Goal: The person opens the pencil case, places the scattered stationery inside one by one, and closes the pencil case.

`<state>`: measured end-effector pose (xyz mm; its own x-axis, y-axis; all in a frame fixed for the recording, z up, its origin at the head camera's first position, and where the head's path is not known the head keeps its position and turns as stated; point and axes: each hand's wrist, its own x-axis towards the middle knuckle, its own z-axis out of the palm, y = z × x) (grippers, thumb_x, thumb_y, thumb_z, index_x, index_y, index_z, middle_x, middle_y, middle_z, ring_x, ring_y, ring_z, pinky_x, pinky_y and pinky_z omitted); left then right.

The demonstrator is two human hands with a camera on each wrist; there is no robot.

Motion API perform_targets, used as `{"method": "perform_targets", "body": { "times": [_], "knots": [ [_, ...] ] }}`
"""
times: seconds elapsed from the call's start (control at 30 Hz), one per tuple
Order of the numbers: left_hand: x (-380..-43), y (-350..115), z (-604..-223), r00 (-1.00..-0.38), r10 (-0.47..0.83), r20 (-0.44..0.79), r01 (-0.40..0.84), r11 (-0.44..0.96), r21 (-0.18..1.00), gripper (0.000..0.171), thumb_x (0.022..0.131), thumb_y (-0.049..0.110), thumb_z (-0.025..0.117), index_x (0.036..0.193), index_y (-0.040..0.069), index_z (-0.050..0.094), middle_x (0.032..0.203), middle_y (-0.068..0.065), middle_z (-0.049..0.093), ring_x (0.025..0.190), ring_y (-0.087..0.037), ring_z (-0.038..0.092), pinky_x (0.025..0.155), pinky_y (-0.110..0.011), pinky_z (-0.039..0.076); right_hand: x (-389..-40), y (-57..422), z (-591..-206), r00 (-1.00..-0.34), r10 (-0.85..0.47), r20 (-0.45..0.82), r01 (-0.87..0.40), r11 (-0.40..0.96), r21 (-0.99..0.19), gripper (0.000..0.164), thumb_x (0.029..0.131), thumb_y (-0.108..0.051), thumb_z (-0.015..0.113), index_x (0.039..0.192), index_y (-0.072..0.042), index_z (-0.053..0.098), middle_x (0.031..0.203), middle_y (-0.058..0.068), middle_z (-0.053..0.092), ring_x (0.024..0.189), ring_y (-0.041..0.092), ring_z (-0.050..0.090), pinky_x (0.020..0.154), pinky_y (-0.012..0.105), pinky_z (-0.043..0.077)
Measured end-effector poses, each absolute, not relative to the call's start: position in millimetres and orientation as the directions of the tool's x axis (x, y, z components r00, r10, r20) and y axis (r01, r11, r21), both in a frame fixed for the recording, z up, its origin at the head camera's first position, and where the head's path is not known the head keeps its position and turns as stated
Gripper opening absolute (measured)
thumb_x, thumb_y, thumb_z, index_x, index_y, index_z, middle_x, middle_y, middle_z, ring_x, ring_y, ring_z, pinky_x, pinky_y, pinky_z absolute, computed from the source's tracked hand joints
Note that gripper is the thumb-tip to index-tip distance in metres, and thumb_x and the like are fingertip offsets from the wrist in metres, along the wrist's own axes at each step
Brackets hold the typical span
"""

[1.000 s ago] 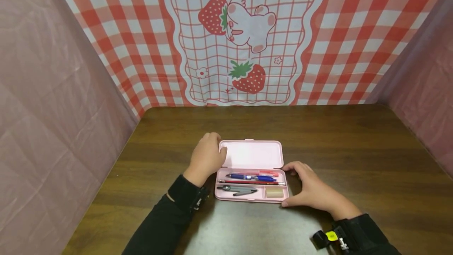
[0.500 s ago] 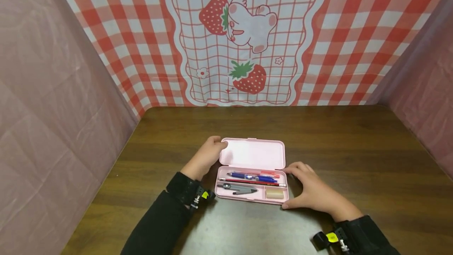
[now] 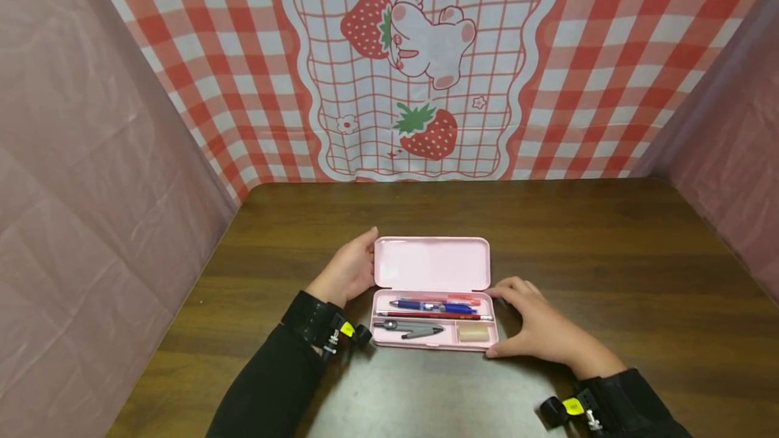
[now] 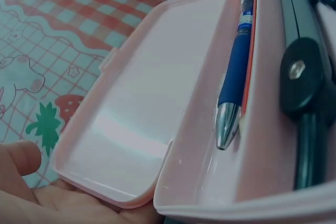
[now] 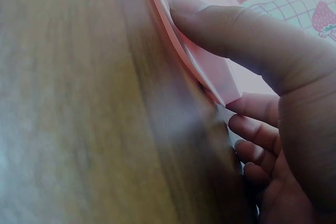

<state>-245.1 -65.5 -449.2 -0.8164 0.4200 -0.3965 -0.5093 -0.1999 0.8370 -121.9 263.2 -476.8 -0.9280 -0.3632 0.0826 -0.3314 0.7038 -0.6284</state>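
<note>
A pink pencil case (image 3: 432,343) lies open on the table, its lid (image 3: 432,262) folded back at the far side. Inside the base are a blue pen (image 3: 432,306), a red pen (image 3: 468,299) behind it, a red-and-black pencil (image 3: 426,315), a grey compass (image 3: 408,326) and a beige block (image 3: 472,334). My left hand (image 3: 345,269) is at the lid's left edge; in the left wrist view its fingers (image 4: 79,200) pass beneath the lid and its thumb (image 4: 23,157) stands apart. My right hand (image 3: 538,326) grips the base's right end between thumb (image 5: 210,22) and index finger.
The brown wooden table (image 3: 292,215) reaches back to a red-and-white checked cloth (image 3: 243,73) with strawberry prints. Pink curtains (image 3: 103,188) hang at both sides. Each wrist carries a small black camera (image 3: 362,335).
My left thumb has come off the lid's inner face, and the hand has turned, its fingers now at the lid's left edge. The right hand keeps its grip.
</note>
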Motion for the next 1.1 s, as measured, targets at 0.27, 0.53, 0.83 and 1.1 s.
{"method": "perform_targets", "body": {
  "times": [0.27,0.53,0.83,1.1],
  "knots": [
    [-244.3,-62.3,-448.9,-0.814,0.428,-0.392,-0.508,-0.199,0.838,0.060,0.110,0.040,0.037,0.154,-0.001,0.034,0.145,-0.019,0.048,0.128,-0.030,0.048,0.112,-0.051,0.035,-121.4,263.5,-478.5,-0.926,-0.364,0.097,-0.342,0.701,-0.626,0.093,0.063,-0.064,0.091,0.136,-0.014,0.063,0.128,0.001,0.053,0.120,0.026,0.044,0.097,0.056,0.041],
    [-238.9,-55.8,-445.6,-0.891,0.303,-0.337,-0.383,-0.106,0.918,0.047,0.105,0.027,0.046,0.131,-0.011,0.051,0.125,-0.018,0.056,0.112,-0.028,0.052,0.101,-0.044,0.043,-122.0,263.9,-477.1,-0.929,-0.361,0.082,-0.329,0.705,-0.629,0.094,0.063,-0.065,0.091,0.137,-0.013,0.063,0.129,0.002,0.052,0.121,0.027,0.044,0.098,0.057,0.041],
    [-230.1,-58.6,-439.1,-0.933,0.305,-0.193,-0.173,0.093,0.981,0.044,0.100,0.026,0.047,0.111,-0.010,0.070,0.096,-0.010,0.067,0.091,-0.020,0.060,0.080,-0.031,0.050,-120.9,263.5,-475.4,-0.931,-0.357,0.077,-0.321,0.700,-0.638,0.094,0.064,-0.063,0.092,0.136,-0.011,0.063,0.130,0.003,0.052,0.122,0.029,0.043,0.099,0.058,0.040],
    [-226.1,-64.4,-436.3,-0.907,0.401,-0.130,-0.060,0.184,0.981,0.039,0.103,0.030,0.053,0.105,-0.004,0.073,0.106,-0.010,0.069,0.106,-0.020,0.060,0.103,-0.043,0.045,-121.2,263.8,-476.5,-0.931,-0.355,0.088,-0.327,0.700,-0.635,0.097,0.063,-0.063,0.092,0.136,-0.007,0.063,0.131,0.004,0.053,0.123,0.030,0.044,0.100,0.059,0.040]
  ]
}}
